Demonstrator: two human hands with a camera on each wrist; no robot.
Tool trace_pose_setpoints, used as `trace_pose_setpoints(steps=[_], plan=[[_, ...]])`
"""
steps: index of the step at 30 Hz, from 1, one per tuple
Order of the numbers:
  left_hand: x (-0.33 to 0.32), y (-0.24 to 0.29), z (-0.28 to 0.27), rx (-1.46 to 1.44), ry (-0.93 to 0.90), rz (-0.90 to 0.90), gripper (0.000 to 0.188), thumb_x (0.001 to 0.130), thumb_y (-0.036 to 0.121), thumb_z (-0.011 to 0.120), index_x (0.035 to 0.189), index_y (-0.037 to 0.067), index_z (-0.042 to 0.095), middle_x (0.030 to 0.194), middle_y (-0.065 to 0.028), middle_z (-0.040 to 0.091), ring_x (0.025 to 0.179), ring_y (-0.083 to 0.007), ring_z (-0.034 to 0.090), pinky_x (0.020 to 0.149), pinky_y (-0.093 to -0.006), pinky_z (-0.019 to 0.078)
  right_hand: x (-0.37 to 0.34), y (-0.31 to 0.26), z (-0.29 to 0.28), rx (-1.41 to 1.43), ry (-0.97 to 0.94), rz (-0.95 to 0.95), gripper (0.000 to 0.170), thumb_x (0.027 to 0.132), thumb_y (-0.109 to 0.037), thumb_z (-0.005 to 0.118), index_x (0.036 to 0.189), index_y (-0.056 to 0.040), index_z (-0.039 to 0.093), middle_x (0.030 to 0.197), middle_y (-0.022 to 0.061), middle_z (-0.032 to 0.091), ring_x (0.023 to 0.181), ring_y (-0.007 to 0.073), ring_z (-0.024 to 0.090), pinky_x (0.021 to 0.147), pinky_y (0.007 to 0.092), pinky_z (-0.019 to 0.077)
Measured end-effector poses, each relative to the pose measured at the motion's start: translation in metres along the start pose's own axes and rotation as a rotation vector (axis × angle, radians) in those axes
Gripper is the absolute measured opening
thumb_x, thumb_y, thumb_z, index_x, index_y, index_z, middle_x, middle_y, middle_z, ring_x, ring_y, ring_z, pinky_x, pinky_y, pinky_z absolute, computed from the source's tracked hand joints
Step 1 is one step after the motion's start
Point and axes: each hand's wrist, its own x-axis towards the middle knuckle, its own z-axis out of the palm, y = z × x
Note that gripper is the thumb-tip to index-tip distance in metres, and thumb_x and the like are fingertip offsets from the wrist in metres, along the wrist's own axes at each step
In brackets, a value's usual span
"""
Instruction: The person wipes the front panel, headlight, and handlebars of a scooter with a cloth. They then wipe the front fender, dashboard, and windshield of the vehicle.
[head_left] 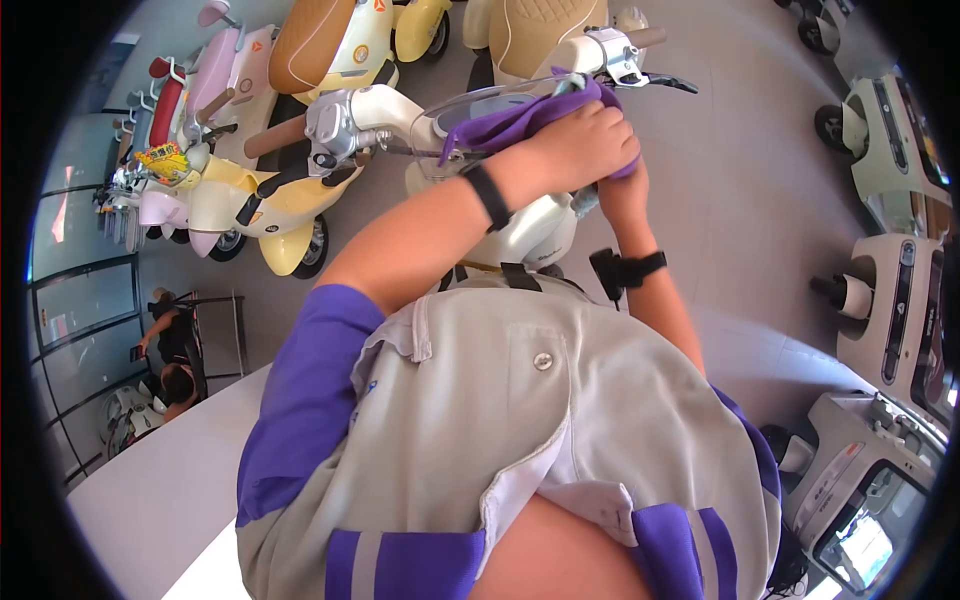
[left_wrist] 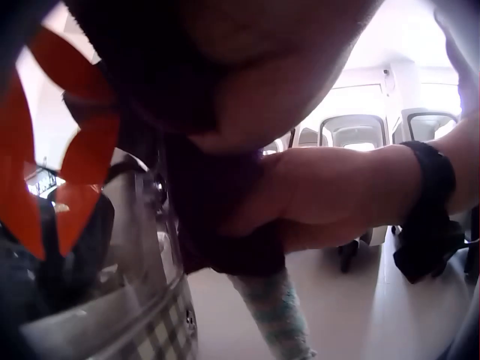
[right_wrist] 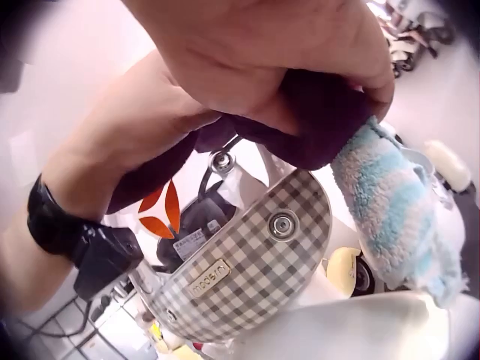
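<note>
Both hands are on a bunched purple cloth [head_left: 500, 122] above a cream scooter's handlebar. The left hand [head_left: 590, 143] grips it from above, fingers curled over the folds. Just below and to the right, the right hand [head_left: 625, 198] holds the cloth's end. In the right wrist view, the right hand [right_wrist: 292, 56] wraps round the dark purple cloth [right_wrist: 319, 120], with the left hand [right_wrist: 139, 124] behind it. A fluffy blue-and-white cloth [right_wrist: 390, 206] hangs from the bundle, also visible in the left wrist view [left_wrist: 277, 315]. Some fingertips are hidden.
A transparent windshield [head_left: 440, 110] and a checked panel [right_wrist: 251, 262] are close to the hands. Handlebar grips [head_left: 275, 136] stick out at the side. More scooters [head_left: 285, 240] stand left and right; a person [head_left: 175, 345] is at far left beyond a white surface [head_left: 165, 475].
</note>
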Motion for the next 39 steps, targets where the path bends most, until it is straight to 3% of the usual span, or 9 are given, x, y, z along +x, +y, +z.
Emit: trace_pose_setpoints(steps=[4,8,11,14,18,22,29,33,39], plan=[[-0.046,0.01,-0.056,0.036,0.227,-0.004,0.018,0.081,0.016,0.061,0.097,0.009,0.063,0.099,-0.0035,0.063,0.098,-0.0224,0.059,0.084,-0.0322,0.0479,-0.01,-0.04,-0.004,-0.302,-0.044,-0.344,0.039,0.074,0.006,0.064,0.112,0.0014,0.058,0.105,0.0189,0.06,0.102,0.0389,0.058,0.087,0.0424,0.0488],[-0.111,0.001,-0.078,0.141,0.225,-0.207,0.034,0.078,0.006,0.067,0.111,0.002,0.061,0.119,-0.0093,0.062,0.106,-0.0302,0.058,0.092,-0.0407,0.0471,-0.004,-0.08,0.023,-0.148,-0.127,-0.41,0.062,0.064,0.01,0.068,0.124,-0.0056,0.057,0.118,0.0182,0.055,0.105,0.0391,0.057,0.089,0.0419,0.0507],[-0.15,0.002,-0.074,0.234,0.253,-0.378,0.044,0.072,0.006,0.073,0.114,0.001,0.059,0.121,-0.0107,0.06,0.109,-0.0342,0.055,0.096,-0.0457,0.0432,-0.005,-0.098,0.038,-0.105,-0.249,-0.566,0.063,0.069,0.007,0.071,0.126,-0.018,0.063,0.117,0.0144,0.055,0.098,0.0351,0.061,0.085,0.0406,0.0525],[-0.169,-0.001,-0.073,0.137,0.344,-0.5,0.052,0.067,0.004,0.077,0.116,0.001,0.058,0.123,-0.012,0.058,0.111,-0.0367,0.052,0.097,-0.0488,0.0401,-0.008,-0.096,0.058,-0.211,-0.378,-0.738,0.053,0.072,0.001,0.071,0.121,-0.0192,0.065,0.115,0.0107,0.057,0.096,0.0314,0.062,0.081,0.0396,0.0528],[-0.165,0.0,-0.079,0.104,0.292,-0.49,0.052,0.067,-0.002,0.075,0.116,0.001,0.057,0.123,-0.0129,0.056,0.111,-0.0374,0.051,0.097,-0.0476,0.0411,-0.007,-0.091,0.061,-0.222,-0.349,-0.721,0.048,0.072,-0.002,0.071,0.116,-0.0186,0.067,0.107,0.0057,0.06,0.093,0.0288,0.063,0.077,0.0396,0.0521],[-0.134,0.004,-0.064,0.234,0.262,-0.403,0.042,0.073,0.013,0.075,0.112,0.005,0.062,0.12,-0.008,0.061,0.108,-0.0319,0.054,0.094,-0.0446,0.0403,0.005,-0.072,0.041,-0.24,-0.235,-0.71,0.046,0.068,0.002,0.07,0.111,-0.0138,0.069,0.101,0.0089,0.062,0.09,0.0314,0.063,0.074,0.0407,0.052],[-0.076,0.016,0.003,0.367,0.172,-0.191,0.021,0.085,0.018,0.062,0.105,0.014,0.067,0.124,-0.0011,0.062,0.114,-0.02,0.054,0.098,-0.0379,0.0351,0.004,0.006,0.005,-0.32,-0.129,-0.384,0.051,0.067,0.004,0.075,0.115,-0.0085,0.067,0.109,0.0141,0.061,0.097,0.0349,0.062,0.082,0.0392,0.0527],[-0.077,0.03,-0.001,0.266,0.205,-0.379,0.022,0.086,0.019,0.062,0.106,0.015,0.067,0.132,-0.0032,0.057,0.123,-0.0205,0.047,0.099,-0.04,0.0339,-0.002,-0.003,-0.002,-0.289,-0.111,-0.334,0.05,0.067,0.009,0.071,0.115,-0.0063,0.067,0.107,0.0139,0.059,0.098,0.0331,0.059,0.084,0.0387,0.0511],[-0.128,0.024,-0.03,0.256,0.301,-0.488,0.017,0.082,0.014,0.061,0.098,0.01,0.063,0.118,-0.0051,0.06,0.111,-0.0252,0.055,0.092,-0.0413,0.0394,0.0,-0.057,0.035,-0.217,-0.196,-0.524,0.05,0.061,0.015,0.06,0.105,-0.0062,0.07,0.101,0.0148,0.058,0.098,0.0347,0.058,0.083,0.0391,0.0497]])
